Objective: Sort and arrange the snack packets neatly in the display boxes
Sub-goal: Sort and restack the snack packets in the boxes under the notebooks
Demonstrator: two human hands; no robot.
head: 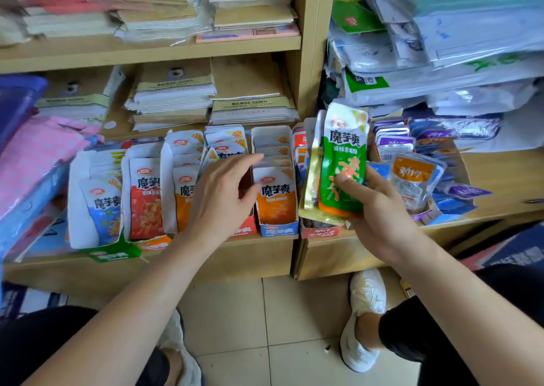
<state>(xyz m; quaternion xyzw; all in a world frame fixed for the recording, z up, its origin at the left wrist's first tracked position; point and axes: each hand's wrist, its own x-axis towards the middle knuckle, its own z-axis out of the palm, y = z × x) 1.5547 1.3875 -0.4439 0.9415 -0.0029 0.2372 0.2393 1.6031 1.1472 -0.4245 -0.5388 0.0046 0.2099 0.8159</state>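
- Green packet (344, 162): upright and slightly tilted, at the front of a small bundle held above the right end of the box row. The thumb presses on its lower front, and the other fingers curl behind the bundle.
- Gold-edged packet (309, 179): behind and left of the green one, in the same grip.
- Right hand (379, 209): raised, with the forearm running in from the lower right.
- Left hand (223, 191): holds nothing, fingers (248, 161) straight and slightly spread. It is over the middle display boxes (278, 230), thumb just beside the front orange packet (275, 201). Contact cannot be told.
- Display boxes: side by side on the lower shelf (259, 245), packets standing upright in rows. The fronts include a blue packet (103, 209) and a red packet (145, 206).
- Mixed box (412, 176): right of the bundle, with purple, blue and orange packets lying loose.
- Notebook stacks (170, 100): on the shelf behind the boxes.
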